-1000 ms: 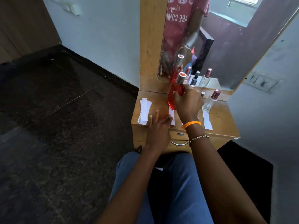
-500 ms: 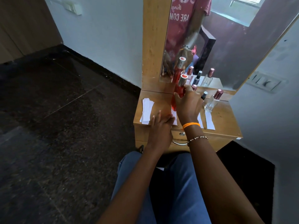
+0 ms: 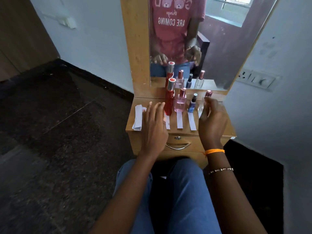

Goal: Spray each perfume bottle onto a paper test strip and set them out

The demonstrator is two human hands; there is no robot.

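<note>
Perfume bottles (image 3: 180, 102) on wooden dresser (image 3: 217, 130) (mirror (image 3: 219, 48) behind), dark floor (image 3: 59, 132)

Strips (image 3: 180, 122) lie before bottles (image 3: 180, 102)

Blue jeans (image 3: 189, 196), orange wristband (image 3: 214, 151), beaded bracelet (image 3: 221, 170), bare forearms

I sit facing a small wooden counter (image 3: 217, 130) at twelve o'clock, with a drawer (image 3: 179, 144) and a tall wood-framed mirror (image 3: 224, 48) reflecting a daylit window. Pale blue walls (image 3: 101, 48) run from ten to three o'clock, a switch plate (image 3: 258, 80) at two. Dark speckled floor (image 3: 50, 132) spreads to nine o'clock.
</note>
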